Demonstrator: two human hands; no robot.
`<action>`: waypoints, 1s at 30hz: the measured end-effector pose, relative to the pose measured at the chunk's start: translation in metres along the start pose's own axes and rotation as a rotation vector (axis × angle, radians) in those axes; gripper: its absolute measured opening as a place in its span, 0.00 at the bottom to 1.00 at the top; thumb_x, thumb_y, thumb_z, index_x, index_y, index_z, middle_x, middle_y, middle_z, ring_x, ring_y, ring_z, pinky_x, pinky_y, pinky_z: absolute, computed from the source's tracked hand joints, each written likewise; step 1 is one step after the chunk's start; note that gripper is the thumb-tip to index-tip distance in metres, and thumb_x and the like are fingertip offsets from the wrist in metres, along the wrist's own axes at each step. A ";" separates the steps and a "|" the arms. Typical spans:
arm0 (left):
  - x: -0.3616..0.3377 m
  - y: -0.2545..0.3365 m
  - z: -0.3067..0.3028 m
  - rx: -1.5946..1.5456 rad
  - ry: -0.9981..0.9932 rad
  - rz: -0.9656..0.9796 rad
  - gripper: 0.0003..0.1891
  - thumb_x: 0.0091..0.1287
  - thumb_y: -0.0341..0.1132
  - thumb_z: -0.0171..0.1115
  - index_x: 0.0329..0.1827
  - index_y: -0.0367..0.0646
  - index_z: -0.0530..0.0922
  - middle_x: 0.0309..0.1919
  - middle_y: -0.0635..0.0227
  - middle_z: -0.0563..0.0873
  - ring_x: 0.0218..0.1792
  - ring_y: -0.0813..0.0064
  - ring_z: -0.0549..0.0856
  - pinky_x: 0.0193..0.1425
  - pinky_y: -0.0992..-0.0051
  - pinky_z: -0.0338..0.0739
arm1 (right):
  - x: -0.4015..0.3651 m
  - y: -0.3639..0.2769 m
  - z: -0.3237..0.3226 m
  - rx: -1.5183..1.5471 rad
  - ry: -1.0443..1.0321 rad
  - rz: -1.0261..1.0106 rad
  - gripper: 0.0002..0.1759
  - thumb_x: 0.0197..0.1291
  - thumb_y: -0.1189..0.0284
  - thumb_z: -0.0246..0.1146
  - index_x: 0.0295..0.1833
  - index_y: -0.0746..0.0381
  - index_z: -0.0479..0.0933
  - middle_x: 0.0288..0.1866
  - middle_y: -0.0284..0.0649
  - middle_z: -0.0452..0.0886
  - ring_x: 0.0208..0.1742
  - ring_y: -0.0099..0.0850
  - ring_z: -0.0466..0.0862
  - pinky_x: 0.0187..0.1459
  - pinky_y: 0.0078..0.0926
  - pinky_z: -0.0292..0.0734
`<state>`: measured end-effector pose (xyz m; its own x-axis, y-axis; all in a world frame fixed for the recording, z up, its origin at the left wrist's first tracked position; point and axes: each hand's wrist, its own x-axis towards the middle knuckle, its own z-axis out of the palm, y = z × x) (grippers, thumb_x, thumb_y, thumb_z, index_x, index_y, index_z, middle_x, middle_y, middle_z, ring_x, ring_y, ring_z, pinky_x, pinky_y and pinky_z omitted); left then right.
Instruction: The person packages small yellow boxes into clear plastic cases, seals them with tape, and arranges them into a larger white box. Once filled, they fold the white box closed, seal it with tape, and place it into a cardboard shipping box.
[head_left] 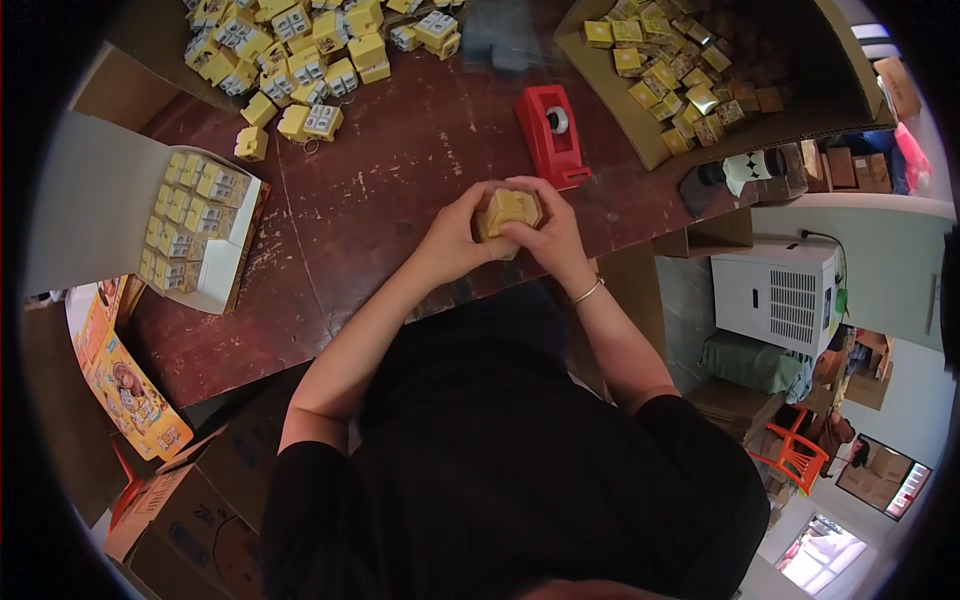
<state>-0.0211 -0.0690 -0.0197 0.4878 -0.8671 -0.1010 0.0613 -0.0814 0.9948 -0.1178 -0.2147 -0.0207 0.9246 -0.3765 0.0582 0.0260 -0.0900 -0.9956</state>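
Near the table's front edge I hold a small yellow box [516, 207] between both hands. My left hand [455, 238] is closed around its left side. My right hand [556, 240] is closed on the other side, with the thumb across the front. The fingers cover much of the box, so its full shape is hard to make out. Just beyond the hands stands a red tape dispenser [545, 140] with a roll in it. A loose heap of yellow and white small blocks [300, 60] lies at the far left, several of them with key rings.
An open display carton [236, 255] holding rows of yellow and white blocks sits at the left. At the back right, a large cardboard box [640, 120] contains many small yellow boxes [665, 75]. A dark roll with a white label [745, 170] lies at the table's right end.
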 end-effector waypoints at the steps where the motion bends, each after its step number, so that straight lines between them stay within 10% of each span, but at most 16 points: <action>1: -0.001 -0.002 -0.001 0.002 0.002 0.000 0.35 0.53 0.28 0.70 0.66 0.44 0.66 0.56 0.59 0.79 0.59 0.65 0.76 0.61 0.67 0.72 | 0.002 -0.005 0.000 -0.050 -0.055 -0.013 0.29 0.51 0.81 0.69 0.59 0.60 0.66 0.42 0.32 0.76 0.37 0.16 0.75 0.27 0.16 0.71; 4: -0.004 -0.021 0.007 -0.439 0.061 0.160 0.42 0.57 0.31 0.69 0.74 0.44 0.55 0.63 0.58 0.72 0.63 0.67 0.74 0.64 0.66 0.71 | -0.003 -0.010 -0.016 0.446 0.022 0.399 0.30 0.54 0.82 0.67 0.62 0.62 0.64 0.45 0.35 0.77 0.42 0.22 0.79 0.28 0.18 0.76; 6: -0.004 -0.028 0.020 -0.990 0.183 0.150 0.47 0.53 0.34 0.73 0.74 0.46 0.53 0.68 0.62 0.66 0.67 0.65 0.69 0.68 0.68 0.66 | -0.005 -0.014 -0.010 0.575 0.054 0.355 0.30 0.54 0.82 0.66 0.62 0.63 0.64 0.46 0.35 0.78 0.42 0.22 0.79 0.27 0.17 0.76; 10: 0.006 -0.019 0.038 -1.110 0.194 -0.012 0.39 0.56 0.30 0.71 0.70 0.42 0.60 0.61 0.64 0.75 0.63 0.67 0.75 0.65 0.67 0.70 | -0.017 -0.015 0.004 0.547 0.046 0.350 0.29 0.56 0.82 0.65 0.62 0.66 0.63 0.47 0.36 0.78 0.39 0.21 0.81 0.25 0.18 0.77; 17: 0.050 -0.033 0.034 -0.193 0.020 0.272 0.30 0.47 0.26 0.74 0.57 0.39 0.75 0.58 0.68 0.78 0.58 0.76 0.77 0.63 0.72 0.71 | 0.026 0.024 -0.083 -0.641 0.335 -0.164 0.10 0.54 0.76 0.69 0.41 0.68 0.81 0.31 0.33 0.76 0.31 0.17 0.74 0.32 0.15 0.69; 30: 0.065 -0.031 0.031 -0.194 -0.098 0.158 0.33 0.50 0.27 0.74 0.62 0.42 0.73 0.53 0.71 0.81 0.54 0.82 0.78 0.61 0.75 0.71 | -0.005 0.047 -0.079 -0.103 0.507 0.277 0.05 0.56 0.76 0.68 0.34 0.67 0.83 0.28 0.28 0.77 0.24 0.15 0.67 0.27 0.15 0.63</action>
<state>-0.0185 -0.1377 -0.0564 0.4187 -0.9057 0.0661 0.1614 0.1459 0.9760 -0.1515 -0.2902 -0.0621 0.5934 -0.7908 -0.1499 -0.2509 -0.0048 -0.9680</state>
